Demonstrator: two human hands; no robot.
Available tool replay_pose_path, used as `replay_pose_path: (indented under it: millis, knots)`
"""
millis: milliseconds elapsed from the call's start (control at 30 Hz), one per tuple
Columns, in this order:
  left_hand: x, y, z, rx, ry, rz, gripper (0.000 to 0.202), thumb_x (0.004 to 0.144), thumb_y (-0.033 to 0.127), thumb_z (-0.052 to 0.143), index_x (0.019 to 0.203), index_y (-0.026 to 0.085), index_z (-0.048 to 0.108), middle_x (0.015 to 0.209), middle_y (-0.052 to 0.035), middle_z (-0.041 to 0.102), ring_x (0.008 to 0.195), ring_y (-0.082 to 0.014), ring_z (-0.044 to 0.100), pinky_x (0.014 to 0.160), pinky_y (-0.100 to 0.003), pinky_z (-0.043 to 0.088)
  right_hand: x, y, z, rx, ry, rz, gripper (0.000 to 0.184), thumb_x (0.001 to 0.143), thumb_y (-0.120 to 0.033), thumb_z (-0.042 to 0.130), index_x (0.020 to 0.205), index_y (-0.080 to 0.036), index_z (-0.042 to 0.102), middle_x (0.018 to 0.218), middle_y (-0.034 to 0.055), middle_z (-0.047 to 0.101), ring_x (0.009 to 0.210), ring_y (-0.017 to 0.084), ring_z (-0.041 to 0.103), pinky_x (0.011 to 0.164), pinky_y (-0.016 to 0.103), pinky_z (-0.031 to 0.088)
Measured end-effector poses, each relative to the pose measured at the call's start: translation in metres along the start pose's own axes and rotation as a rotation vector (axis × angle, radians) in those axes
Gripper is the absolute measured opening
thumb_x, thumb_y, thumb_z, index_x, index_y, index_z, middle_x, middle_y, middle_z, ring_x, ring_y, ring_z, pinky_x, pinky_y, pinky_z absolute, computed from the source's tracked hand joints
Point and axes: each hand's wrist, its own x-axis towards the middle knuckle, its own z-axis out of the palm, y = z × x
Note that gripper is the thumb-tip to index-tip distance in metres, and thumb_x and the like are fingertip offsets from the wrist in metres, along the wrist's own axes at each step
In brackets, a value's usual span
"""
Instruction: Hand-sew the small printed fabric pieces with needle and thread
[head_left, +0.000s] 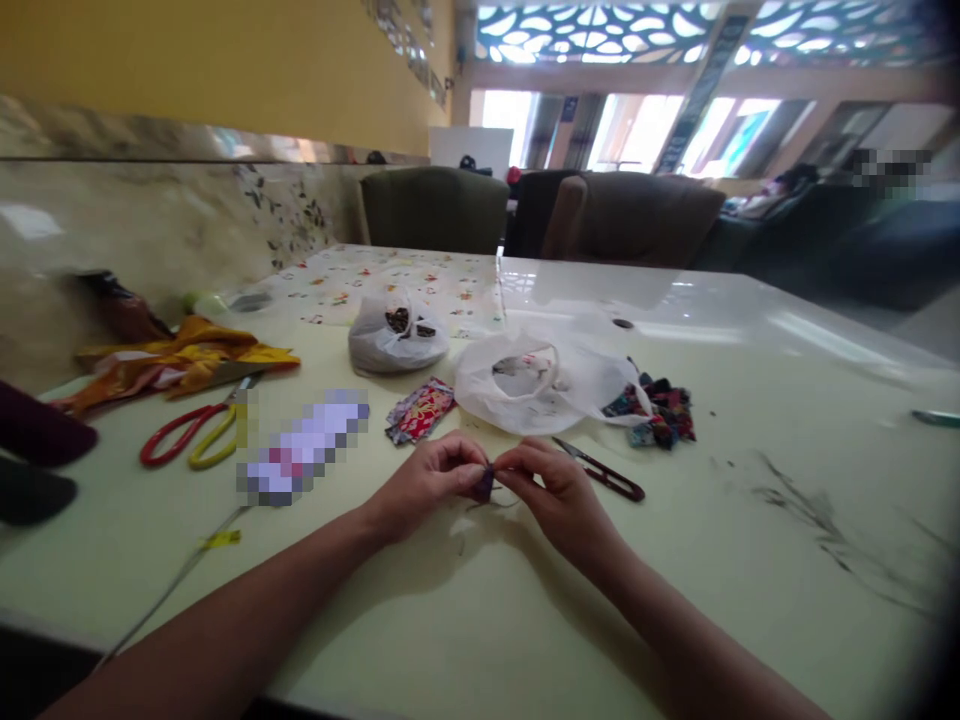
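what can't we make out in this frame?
All in the head view:
Dark purple piece: partly covered by fingers of the left hand.
Right hand: what its fingertips pinch is too small to tell.
Lilac object: pixelated, unidentifiable.
Left plastic bag: its sides hide most contents.
Thin teal object: cut off by right edge.

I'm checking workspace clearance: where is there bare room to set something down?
Bare tabletop shows between the snips and the dark strands at right, and between the forearms. Beyond the hands, plastic bags and fabric pieces crowd it; scissors and cloth crowd the left.
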Motion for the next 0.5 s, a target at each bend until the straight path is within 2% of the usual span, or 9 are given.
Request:
replay_pose_path:
  millis: [100,200,300,500]
  knots:
    - [0.000,-0.002,0.002,-0.056,0.014,-0.030,0.029,0.075,0.037,0.076,0.085,0.013,0.062,0.074,-0.0018,0.064,0.070,-0.0134,0.061,0.074,-0.030,0.050,-0.002,0.000,0.002,-0.080,-0.007,-0.048,0.015,0.090,-0.021,0.059,0.077,-0.018,0.067,0.073,0.0013,0.058,0.068,0.014,0.056,0.063,0.024,0.043]
    - [0.001,-0.004,0.002,-0.099,0.077,-0.022,0.032,0.073,0.038,0.077,0.083,0.012,0.062,0.073,-0.0019,0.064,0.068,-0.0132,0.062,0.072,-0.031,0.051,-0.001,0.003,0.001,-0.124,-0.015,-0.079,0.014,0.093,-0.021,0.054,0.084,-0.019,0.064,0.079,0.0033,0.062,0.073,0.016,0.058,0.067,0.026,0.045]
    - [0.002,-0.008,0.003,-0.146,0.103,-0.017,0.033,0.072,0.039,0.078,0.083,0.012,0.061,0.072,-0.0022,0.065,0.067,-0.0130,0.063,0.071,-0.030,0.050,-0.001,0.005,0.000,-0.166,-0.018,-0.087,0.014,0.093,-0.023,0.054,0.081,-0.019,0.060,0.077,0.0023,0.061,0.071,0.016,0.058,0.066,0.026,0.046]
    - [0.002,-0.013,0.006,-0.158,0.097,-0.066,0.026,0.070,0.031,0.076,0.080,0.014,0.060,0.069,-0.0022,0.066,0.065,-0.0135,0.063,0.071,-0.031,0.050,-0.005,0.001,0.005,-0.208,-0.014,-0.174,0.017,0.094,-0.022,0.053,0.078,-0.021,0.059,0.073,0.0022,0.061,0.065,0.016,0.059,0.060,0.025,0.047]
